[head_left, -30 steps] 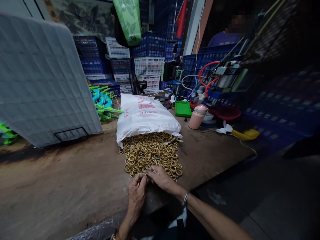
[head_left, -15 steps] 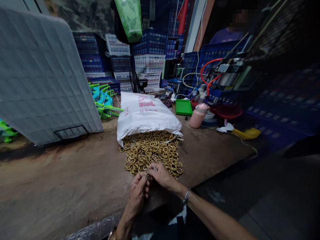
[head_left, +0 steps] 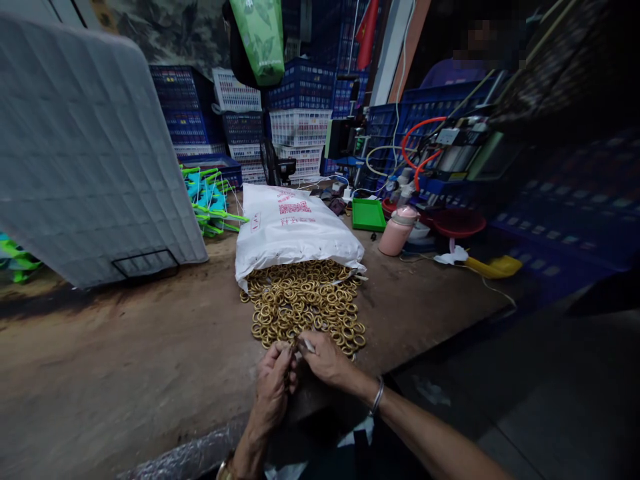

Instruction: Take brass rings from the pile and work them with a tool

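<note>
Many brass-coloured rings (head_left: 310, 303) spill from the mouth of a white printed sack (head_left: 300, 230) onto the table. Just in front of this pile, my left hand (head_left: 274, 383) is closed in a pinch; whatever lies between its fingertips is too small and covered to make out. My right hand (head_left: 330, 363) meets it fingertip to fingertip, closed around a thin, pale metallic tool (head_left: 309, 345) whose kind does not show. Its knuckles overlap the near edge of the rings.
A large grey padded panel (head_left: 95, 153) stands at the left, by green and blue plastic pieces (head_left: 213, 200). Behind the sack are a green tray (head_left: 369, 215) and a pink bottle (head_left: 399, 231). Stacked crates (head_left: 300, 127) line the back. A person (head_left: 453, 73) is beyond.
My hands stay together at the pile's near edge. The right hand has turned slightly, and the pale tool in it shows at a different angle. The view has shifted very slightly.
</note>
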A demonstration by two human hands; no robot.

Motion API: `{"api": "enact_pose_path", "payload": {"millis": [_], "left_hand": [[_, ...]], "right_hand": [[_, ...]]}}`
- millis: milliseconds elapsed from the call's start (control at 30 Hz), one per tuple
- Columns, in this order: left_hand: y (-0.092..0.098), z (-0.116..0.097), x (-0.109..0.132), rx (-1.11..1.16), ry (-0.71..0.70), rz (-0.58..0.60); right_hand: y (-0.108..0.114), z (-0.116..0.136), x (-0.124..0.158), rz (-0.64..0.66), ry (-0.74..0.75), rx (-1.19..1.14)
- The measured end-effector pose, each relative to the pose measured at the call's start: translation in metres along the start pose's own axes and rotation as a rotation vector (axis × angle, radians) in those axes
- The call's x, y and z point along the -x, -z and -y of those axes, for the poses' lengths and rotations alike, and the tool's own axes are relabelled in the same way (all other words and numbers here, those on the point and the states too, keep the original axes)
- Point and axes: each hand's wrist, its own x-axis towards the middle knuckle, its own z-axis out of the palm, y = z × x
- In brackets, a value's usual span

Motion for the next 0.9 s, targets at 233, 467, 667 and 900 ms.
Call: {"api": "enact_pose_path", "payload": {"millis": [233, 467, 667, 900], "left_hand": [[0.002, 0.006, -0.002, -0.091, -0.085, 0.000], [-0.003, -0.006, 0.014, -0.239, -0.121, -0.041], [-0.007, 0.008, 0.048, -0.254, 0.211, 0.221], [0.024, 0.072, 0.042, -0.350, 0.318, 0.394]], "right_hand": [[-0.003, 0.000, 0.007, 0.059, 0.088, 0.400], [0.003, -0.002, 0.005, 0.070, 0.035, 0.521], [0.020, -0.013, -0.006, -0.082, -0.043, 0.558], [0.041, -0.032, -0.037, -0.296, -0.163, 0.586]]}}
